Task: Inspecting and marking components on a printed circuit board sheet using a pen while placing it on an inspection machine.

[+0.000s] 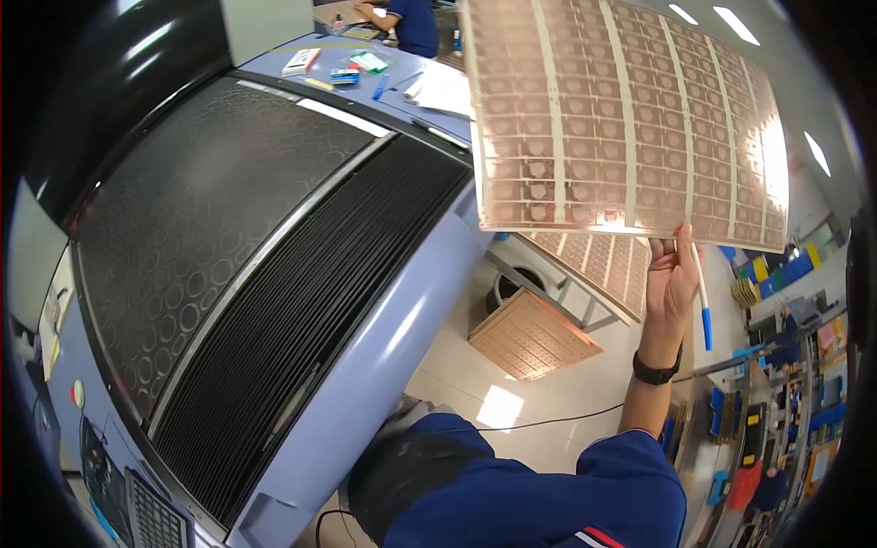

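My right hand (673, 279) is raised at the right and pinches the lower edge of a large copper-coloured circuit board panel (589, 137). The panel stands tilted upright, its face showing rows of small repeated patterns split by pale strips. Tucked in the same hand, a white marker pen (702, 297) points downward with its blue end at the bottom. A black watch band (656, 369) circles the wrist. My left hand is out of view.
Left of me stands a blue machine (402, 320) with a black patterned bed (210, 201) and ribbed bellows cover (320, 310). Copper panels lie on a rack (585, 265); another copper panel (530, 338) stands near the floor. A cable (566, 420) crosses below. A co-worker (413, 27) is beyond.
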Tool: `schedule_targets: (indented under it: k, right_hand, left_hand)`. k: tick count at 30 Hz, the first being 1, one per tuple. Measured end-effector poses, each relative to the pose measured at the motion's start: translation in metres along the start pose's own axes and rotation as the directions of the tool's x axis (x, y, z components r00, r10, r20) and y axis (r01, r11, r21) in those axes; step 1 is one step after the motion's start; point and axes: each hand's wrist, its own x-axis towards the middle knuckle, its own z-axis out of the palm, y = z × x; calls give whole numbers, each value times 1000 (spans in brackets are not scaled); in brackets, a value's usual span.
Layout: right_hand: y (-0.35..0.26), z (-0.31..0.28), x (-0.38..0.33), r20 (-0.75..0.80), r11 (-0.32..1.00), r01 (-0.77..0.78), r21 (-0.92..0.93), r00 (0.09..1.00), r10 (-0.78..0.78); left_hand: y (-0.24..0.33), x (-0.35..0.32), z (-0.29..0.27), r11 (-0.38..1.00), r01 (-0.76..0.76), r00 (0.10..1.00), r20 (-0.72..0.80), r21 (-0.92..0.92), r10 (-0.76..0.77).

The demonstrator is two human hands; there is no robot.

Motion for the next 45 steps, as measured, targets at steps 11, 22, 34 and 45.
schedule_targets:
  k: [11,22,34,45]
  right_hand:
    - [61,141,-6,390,935,-278,220,904,177]
    - [164,349,-55,763,670,542,-507,644,56]
    - [233,359,-159,954,780,620,-78,-180,238]
    - [223,360,-149,928,778,628,25,-304,216]
  left_hand:
    - [70,41,0,918,301,894,-258,-257,-366]
    - [89,52,-14,846,433,812,-272,-312,-516]
    - [99,60,-22,814,469,775,-283,-342,-565]
    - [101,68,-31,811,487,779,-258,-325,-572]
